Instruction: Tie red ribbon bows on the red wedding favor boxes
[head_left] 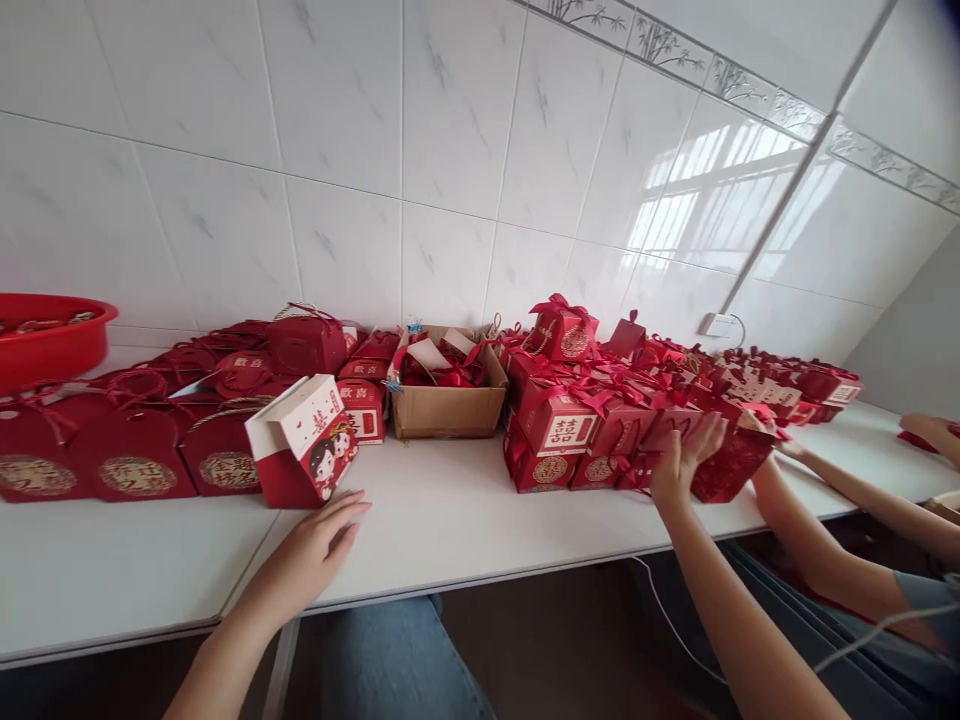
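Observation:
My left hand [319,545] lies on the white table with its fingers stretched out, holding nothing. Just behind its fingertips stands a red and white gift box [311,440] with a cartoon couple on its side; I cannot tell whether the fingers touch it. My right hand [684,465] is raised in front of the stacked red gift boxes [566,430], palm turned inward and fingers apart. Beside it is a dark red box [727,465], with a co-worker's hands at its far side. Whether my right hand touches that box is unclear.
Rows of red bag-shaped boxes [142,450] line the left side, below a red basin [52,340]. A cardboard carton [448,410] holding ribbons and red pieces stands against the tiled wall. Co-workers' arms [810,540] reach in from the right. A white cable [667,610] hangs below the table's front edge.

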